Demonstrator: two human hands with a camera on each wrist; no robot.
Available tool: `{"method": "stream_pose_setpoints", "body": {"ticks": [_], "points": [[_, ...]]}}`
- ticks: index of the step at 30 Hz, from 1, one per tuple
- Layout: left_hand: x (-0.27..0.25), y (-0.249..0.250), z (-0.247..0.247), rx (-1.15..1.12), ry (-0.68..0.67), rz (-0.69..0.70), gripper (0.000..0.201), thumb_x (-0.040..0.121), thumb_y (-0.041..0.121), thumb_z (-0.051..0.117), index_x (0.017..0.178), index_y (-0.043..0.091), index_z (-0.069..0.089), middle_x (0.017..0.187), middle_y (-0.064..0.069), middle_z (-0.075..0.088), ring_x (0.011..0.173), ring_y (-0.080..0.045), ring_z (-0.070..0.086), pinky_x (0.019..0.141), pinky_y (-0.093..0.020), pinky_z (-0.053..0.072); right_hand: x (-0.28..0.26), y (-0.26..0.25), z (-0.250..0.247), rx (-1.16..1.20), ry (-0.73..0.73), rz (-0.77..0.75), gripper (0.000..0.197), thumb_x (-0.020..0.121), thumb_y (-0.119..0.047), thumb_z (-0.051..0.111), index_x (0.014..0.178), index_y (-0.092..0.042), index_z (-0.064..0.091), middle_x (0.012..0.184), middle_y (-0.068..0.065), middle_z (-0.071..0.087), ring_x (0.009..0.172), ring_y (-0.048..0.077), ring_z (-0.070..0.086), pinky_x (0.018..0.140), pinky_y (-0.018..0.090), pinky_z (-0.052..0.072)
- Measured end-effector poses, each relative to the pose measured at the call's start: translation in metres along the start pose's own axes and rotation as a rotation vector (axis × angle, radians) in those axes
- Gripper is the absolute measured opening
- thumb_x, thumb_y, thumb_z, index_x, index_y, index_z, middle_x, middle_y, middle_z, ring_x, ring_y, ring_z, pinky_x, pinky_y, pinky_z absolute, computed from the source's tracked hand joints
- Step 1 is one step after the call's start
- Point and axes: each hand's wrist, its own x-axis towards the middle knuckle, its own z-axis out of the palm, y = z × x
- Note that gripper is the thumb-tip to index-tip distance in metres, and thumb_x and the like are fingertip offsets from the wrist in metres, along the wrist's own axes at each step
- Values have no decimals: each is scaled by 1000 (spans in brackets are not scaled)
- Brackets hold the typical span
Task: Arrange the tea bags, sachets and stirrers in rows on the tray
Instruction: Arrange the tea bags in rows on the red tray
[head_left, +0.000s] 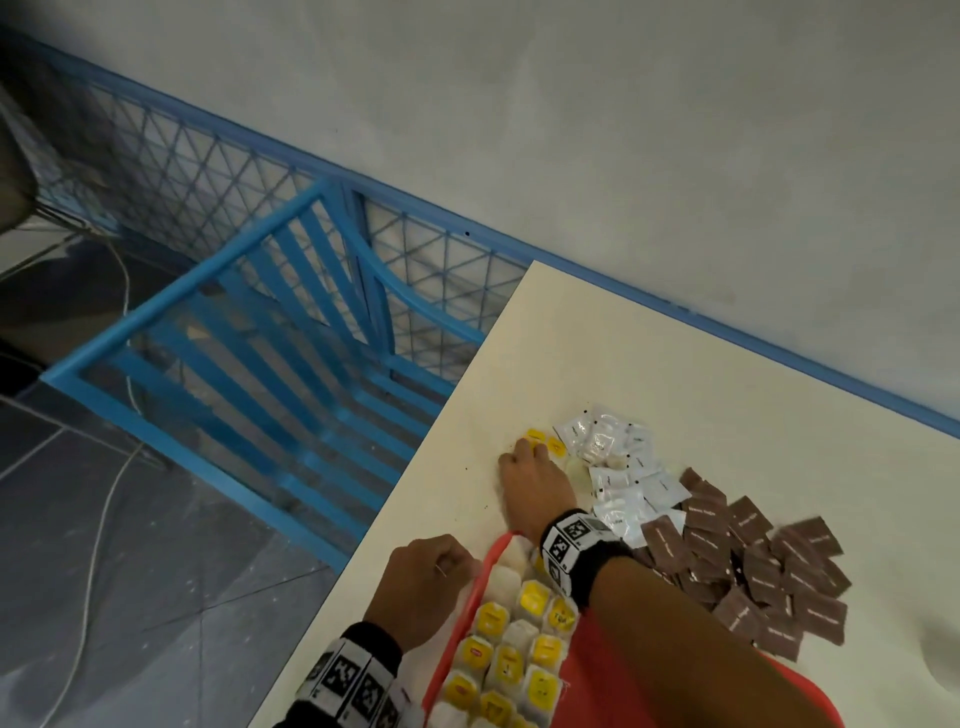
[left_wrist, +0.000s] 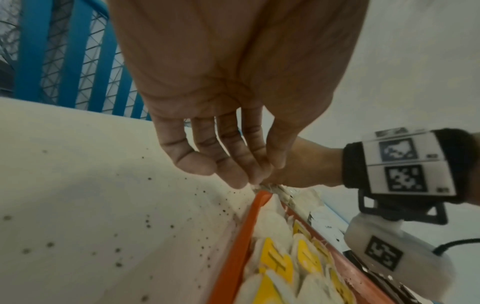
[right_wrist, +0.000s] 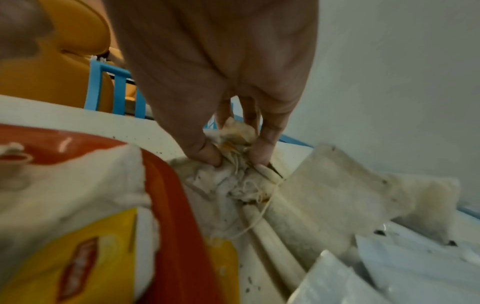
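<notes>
On the cream table (head_left: 561, 364), red tray (head_left: 452, 644) already holds rows of yellow-tagged tea bags (head_left: 519, 654). Brown sachets (head_left: 753, 571) and white sachets (head_left: 618, 467) lie heaped beside it, probably staged for later rows. Left hand (head_left: 426, 587) rests at the tray rim, fingers loosely curled, likely steadying it. Right hand (right_wrist: 233, 152) pinches a bunch of loose tea bags (right_wrist: 233, 179) just beyond the tray corner. No stirrers identifiable.

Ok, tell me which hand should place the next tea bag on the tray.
Right. The right hand already pinches a loose tea bag beyond the tray, while the left hand rests at the tray's rim.
</notes>
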Motion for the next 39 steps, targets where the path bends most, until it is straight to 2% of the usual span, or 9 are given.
{"method": "stream_pose_setpoints", "body": {"ticks": [3,5,11,16,20,25,30,34,39], "points": [[-2,3,-9,-17,30,22,30,91,29,67,64,35,56,63,11,64,63,-1,58,59,-10,40,0,9,0,67,1,-29,28,87,-6,55,115,-7,57,122,13,51,114,34,50,77,39,53],[-2,6,-15,-22,44,35,23,91,28,68,70,31,61,63,13,64,66,1,60,61,-10,41,-2,24,-6,208,35,4,28,86,-11,57,114,-11,60,115,9,54,109,30,53,77,36,51],[0,23,-25,-72,59,60,15,92,27,67,79,20,69,68,11,69,65,-6,63,65,-22,52,-31,85,-54,948,209,316,26,75,-5,72,92,-23,76,84,-9,71,77,8,64,66,6,45],[0,55,-19,-151,19,115,21,94,23,65,74,17,67,64,14,67,61,-4,60,63,-19,50,-69,123,-93,1271,209,449,26,78,-2,68,94,-21,78,89,-4,76,79,10,67,67,17,54],[-2,87,-2,-314,-66,75,21,96,15,61,78,10,70,70,3,71,61,-6,63,62,-16,48,-107,136,-121,1459,232,486,22,81,1,67,94,-14,78,80,2,74,64,8,63,57,18,50],[-6,109,25,-369,-182,94,24,97,22,60,83,5,69,77,-8,73,62,-10,63,59,-20,46,-147,143,-148,1625,246,499,21,83,7,62,96,-4,74,87,15,73,76,19,66,82,38,56],[-13,129,57,-619,-279,-162,50,98,52,48,98,7,70,85,-5,72,72,-15,66,59,-25,47,-187,132,-172,1619,154,387,22,81,3,65,96,-9,76,103,25,71,86,29,66,89,47,52],[-16,135,73,-1060,-456,-465,70,90,70,43,115,8,65,115,-17,70,100,-33,67,77,-43,51,-213,125,-183,1687,41,274,34,65,-17,74,98,-12,76,93,20,68,82,33,56,78,45,43],[-37,145,76,-1524,-812,-484,86,85,76,41,130,7,63,121,-19,64,109,-43,60,91,-54,44,-224,119,-176,1598,-47,228,22,75,-2,67,93,-12,77,90,15,69,79,27,60,70,34,53]]}}
